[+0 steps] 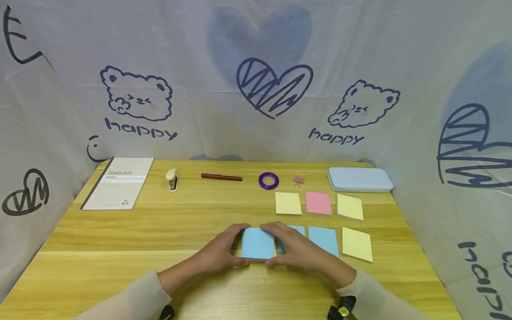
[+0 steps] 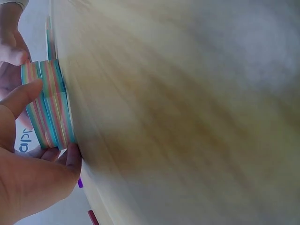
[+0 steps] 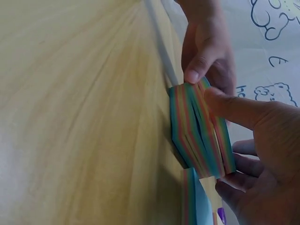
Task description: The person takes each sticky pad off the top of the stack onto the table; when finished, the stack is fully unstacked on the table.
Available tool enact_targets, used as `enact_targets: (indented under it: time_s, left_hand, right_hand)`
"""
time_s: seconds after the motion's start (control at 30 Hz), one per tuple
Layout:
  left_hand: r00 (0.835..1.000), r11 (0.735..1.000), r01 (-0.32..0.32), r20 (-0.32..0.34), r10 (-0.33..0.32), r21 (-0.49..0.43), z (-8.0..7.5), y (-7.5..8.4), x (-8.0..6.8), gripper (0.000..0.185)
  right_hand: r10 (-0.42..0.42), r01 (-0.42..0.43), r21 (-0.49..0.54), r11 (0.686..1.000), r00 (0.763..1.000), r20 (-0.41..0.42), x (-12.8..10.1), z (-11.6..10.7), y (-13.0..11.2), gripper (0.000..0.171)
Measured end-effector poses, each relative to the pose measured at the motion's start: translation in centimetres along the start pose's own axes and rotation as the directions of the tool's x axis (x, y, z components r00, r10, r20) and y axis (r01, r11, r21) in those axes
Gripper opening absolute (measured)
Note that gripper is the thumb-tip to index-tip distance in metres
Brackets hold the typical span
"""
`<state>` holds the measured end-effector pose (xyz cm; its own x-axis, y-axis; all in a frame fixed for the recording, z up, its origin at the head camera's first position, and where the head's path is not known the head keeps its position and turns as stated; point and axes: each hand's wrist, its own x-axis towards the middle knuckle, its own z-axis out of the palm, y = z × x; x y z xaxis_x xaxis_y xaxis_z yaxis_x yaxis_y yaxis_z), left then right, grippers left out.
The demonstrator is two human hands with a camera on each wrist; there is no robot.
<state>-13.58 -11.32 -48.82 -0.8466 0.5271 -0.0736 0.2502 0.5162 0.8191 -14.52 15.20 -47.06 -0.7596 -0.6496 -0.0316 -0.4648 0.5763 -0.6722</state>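
Observation:
Both hands hold a stack of sticky note pads (image 1: 258, 243) with a blue top sheet, low over the wooden table. Its sides show coloured stripes, with thin gaps between pads, in both wrist views. My left hand (image 1: 220, 251) grips the stack's left side, thumb at the near edge and fingers at the far edge. On the right side my right hand (image 1: 298, 250) grips it the same way. Partly hidden behind the right hand is a blue pad (image 1: 298, 230). Beside it lie another blue pad (image 1: 324, 240) and a yellow pad (image 1: 357, 244).
Behind these lie a yellow pad (image 1: 288, 203), a pink pad (image 1: 318, 203) and a second yellow pad (image 1: 350, 207). Along the back are a notebook (image 1: 117, 184), stapler (image 1: 172, 180), dark red pen (image 1: 221, 177), purple tape roll (image 1: 261, 181), pink binder clip (image 1: 298, 180) and light blue case (image 1: 360, 179).

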Motion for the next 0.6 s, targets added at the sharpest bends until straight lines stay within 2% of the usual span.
enact_targets:
  time_s: [0.17,0.37,0.6]
  left_hand:
    - [1.000,1.000,0.001,0.003,-0.001,0.005,-0.1,0.1,0.0,0.086]
    - [1.000,1.000,0.001,0.008,-0.002,0.013,-0.1,0.1,0.0,0.088]
    - [1.000,1.000,0.010,0.022,-0.010,0.009,-0.1,0.0,0.0,0.087]
  right_hand:
    - [-0.029,0.028,-0.054,0.998,0.999,-0.019,0.1,0.4,-0.1,0.085]
    - [-0.006,0.004,-0.049,0.999,1.000,-0.024,-0.1,0.1,-0.2,0.083]
    - [-0.029,0.023,-0.087,0.996,0.997,-0.070,-1.6,-0.3,0.2,0.083]
